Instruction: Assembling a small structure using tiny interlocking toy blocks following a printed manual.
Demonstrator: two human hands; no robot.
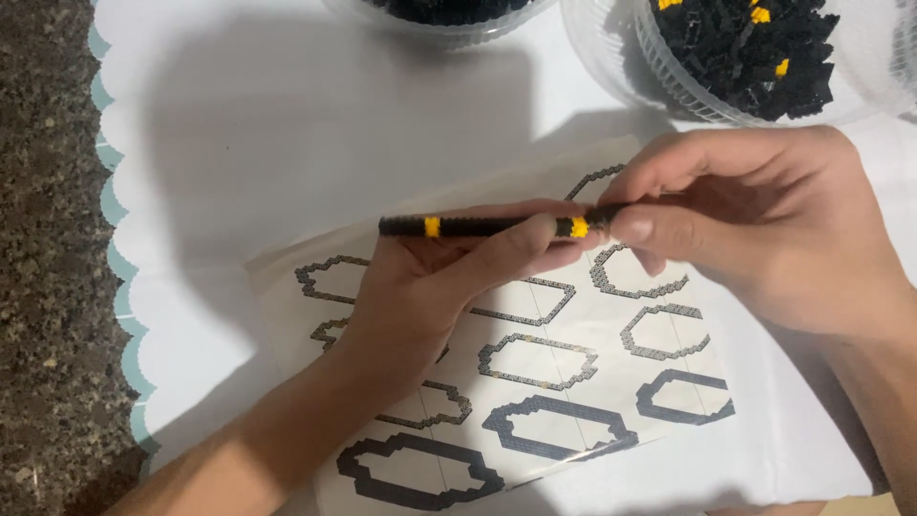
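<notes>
- Black rod [478, 226] of small bricks, with two yellow bands, lies level above the printed sheet [573, 382], held at both ends of its right half.
- Your left hand [430, 287] comes up from 7 o'clock, its fingers closed narrowly round the rod's middle.
- Your right hand [755, 229] enters from 4 o'clock and pinches the rod's right end between thumb and fingers.
- Sheet shows outlined ring patterns and rests on a white cloth [287, 124].
- Clear bowl [669, 76] of black and yellow bricks stands at 1 o'clock; a second bowl [449, 29] at 12 o'clock.
</notes>
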